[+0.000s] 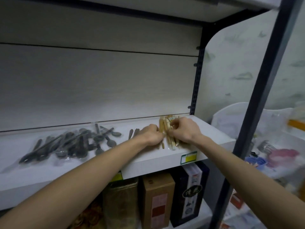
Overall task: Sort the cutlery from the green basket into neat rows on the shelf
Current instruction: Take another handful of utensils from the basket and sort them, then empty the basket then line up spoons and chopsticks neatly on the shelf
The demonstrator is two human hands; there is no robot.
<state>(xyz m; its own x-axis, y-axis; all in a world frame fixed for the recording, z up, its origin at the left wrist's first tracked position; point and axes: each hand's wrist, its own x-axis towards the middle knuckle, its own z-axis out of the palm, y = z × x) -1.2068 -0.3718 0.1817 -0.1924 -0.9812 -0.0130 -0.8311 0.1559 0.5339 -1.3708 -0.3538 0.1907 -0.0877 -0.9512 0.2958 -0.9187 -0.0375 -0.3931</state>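
On the white shelf (pixel 148 160) a bundle of pale wooden cutlery (pixel 165 129) lies at the right end. Both my hands are on it: my left hand (pixel 151 135) holds its left side with curled fingers, and my right hand (pixel 183 129) grips its top and right side. A heap of dark spoons (pixel 74 142) in clear wrapping lies spread over the shelf's left half. A few dark handles (pixel 132 134) show just left of my left hand. No green basket is in view.
A dark metal upright (pixel 257 103) stands right of the shelf. Behind it sit white bins (pixel 280 129) of mixed goods. Boxes (pixel 158 200) stand on the lower shelf. A green and yellow price tag (pixel 189 157) sits on the shelf's front edge.
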